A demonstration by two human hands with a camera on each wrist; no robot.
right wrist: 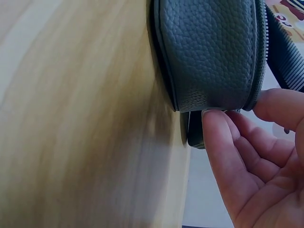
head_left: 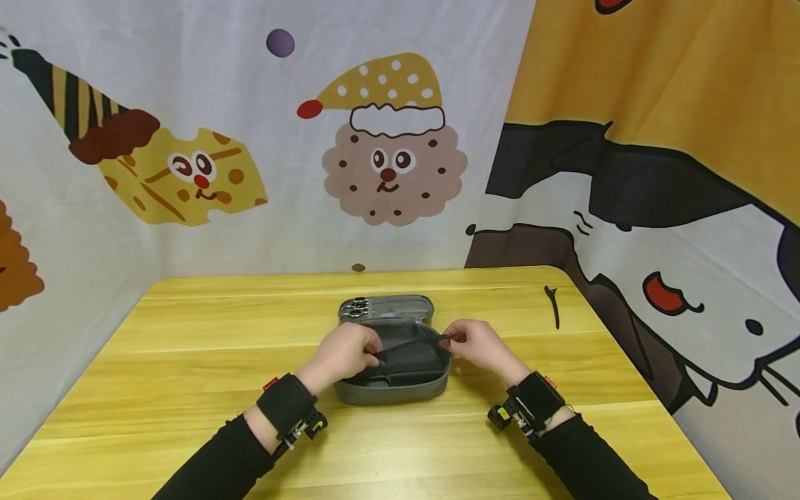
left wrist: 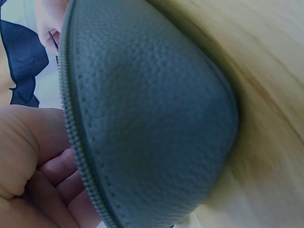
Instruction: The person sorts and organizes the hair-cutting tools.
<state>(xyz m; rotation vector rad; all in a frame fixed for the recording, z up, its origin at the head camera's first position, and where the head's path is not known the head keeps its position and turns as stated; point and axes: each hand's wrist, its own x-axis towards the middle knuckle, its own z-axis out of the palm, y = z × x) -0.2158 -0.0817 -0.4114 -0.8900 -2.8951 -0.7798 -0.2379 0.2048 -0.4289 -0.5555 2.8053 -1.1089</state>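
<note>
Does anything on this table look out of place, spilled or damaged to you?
Nothing looks spilled or damaged. One small oddity: a slim black item lies alone near the far right corner of the table, apart from the open grey case.

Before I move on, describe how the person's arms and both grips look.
Long black fabric sleeves stop short of wide black wristbands, each with a small red tag and a small black boxy camera marked yellow. The left grip and right grip are bare, without gloves.
</note>
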